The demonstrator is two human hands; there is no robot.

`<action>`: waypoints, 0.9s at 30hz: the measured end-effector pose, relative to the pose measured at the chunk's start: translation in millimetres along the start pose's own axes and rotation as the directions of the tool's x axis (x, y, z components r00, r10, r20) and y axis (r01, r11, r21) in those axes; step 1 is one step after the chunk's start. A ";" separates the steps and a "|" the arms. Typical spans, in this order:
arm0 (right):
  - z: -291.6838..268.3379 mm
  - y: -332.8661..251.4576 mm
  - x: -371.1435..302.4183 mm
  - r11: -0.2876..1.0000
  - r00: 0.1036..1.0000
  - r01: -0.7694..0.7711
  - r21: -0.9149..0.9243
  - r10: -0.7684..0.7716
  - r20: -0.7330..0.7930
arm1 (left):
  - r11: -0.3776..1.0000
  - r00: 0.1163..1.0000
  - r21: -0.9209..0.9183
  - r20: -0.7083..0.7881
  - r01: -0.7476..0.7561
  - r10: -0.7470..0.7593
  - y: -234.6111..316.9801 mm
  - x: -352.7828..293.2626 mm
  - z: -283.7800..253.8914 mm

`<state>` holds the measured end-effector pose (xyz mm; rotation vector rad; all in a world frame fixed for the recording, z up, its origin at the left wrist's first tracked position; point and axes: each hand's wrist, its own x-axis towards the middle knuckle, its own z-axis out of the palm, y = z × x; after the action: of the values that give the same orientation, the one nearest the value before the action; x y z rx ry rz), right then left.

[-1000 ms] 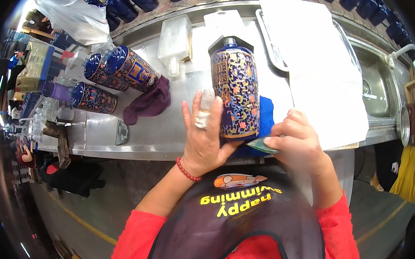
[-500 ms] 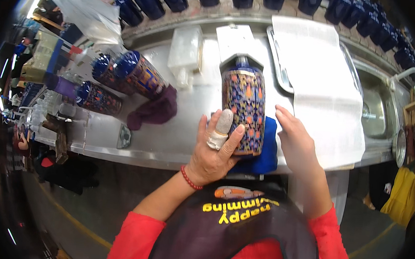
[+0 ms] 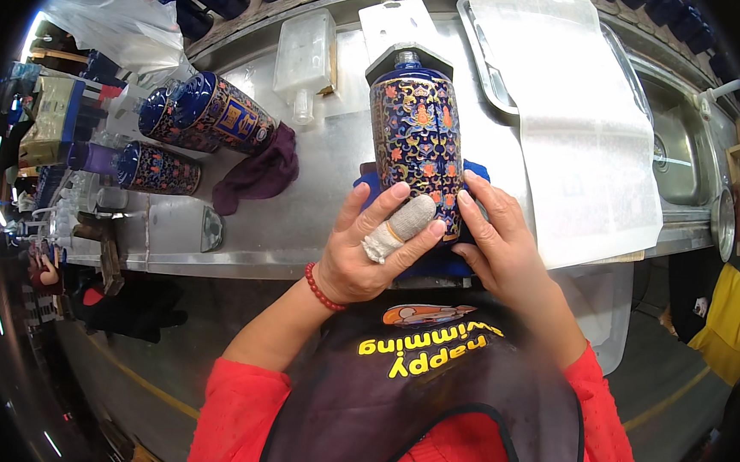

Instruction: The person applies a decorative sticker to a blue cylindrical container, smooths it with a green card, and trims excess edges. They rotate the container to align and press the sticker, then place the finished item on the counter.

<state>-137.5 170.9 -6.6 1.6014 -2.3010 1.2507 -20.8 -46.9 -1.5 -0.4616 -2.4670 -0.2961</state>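
A dark blue bottle point(image 3: 415, 135) with a colourful floral pattern lies over a blue cloth point(image 3: 475, 169), its neck pointing away from me. Behind its shoulder stands a dark angular support point(image 3: 438, 57). My left hand point(image 3: 368, 252) rests with spread fingers on the bottle's near end; one finger wears a grey cloth cover with a white wrap. On the bottle's right side, the stretched fingertips of my right hand point(image 3: 506, 245) touch the pattern near the base. The bottle's underside is hidden.
Several patterned bottles point(image 3: 240, 119) lie at left beside a purple cloth point(image 3: 263, 168). A clear bottle-shaped block point(image 3: 305, 50) stands farther back. White sheets point(image 3: 578, 142) cover a metal tray point(image 3: 485, 54) at right, before a sink point(image 3: 680, 158). The steel counter's edge point(image 3: 299, 269) runs near my body.
My right hand has come in from the right and now touches the bottle. The bottle's pattern has turned into a different position. The whole view has shifted, with the counter appearing higher.
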 end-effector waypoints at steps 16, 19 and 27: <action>-8.1 5.5 7.6 0.993 0.999 -0.018 0.118 0.012 0.052 | 0.934 0.962 -0.232 0.087 0.273 -0.259 -47.1 62.3 -4.3; -7.8 7.3 7.6 0.993 0.998 -0.007 0.116 0.000 0.065 | 0.935 0.960 -0.223 0.111 0.275 -0.256 -46.5 64.7 -6.7; -8.0 7.8 9.4 0.993 0.997 -0.014 0.119 0.005 0.077 | 0.962 0.972 -0.153 0.094 0.227 -0.215 -57.7 82.2 -8.9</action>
<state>-151.1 169.9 -1.2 1.7071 -2.3213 1.3771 -101.0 -81.4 49.0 -0.2667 -2.5847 -0.5855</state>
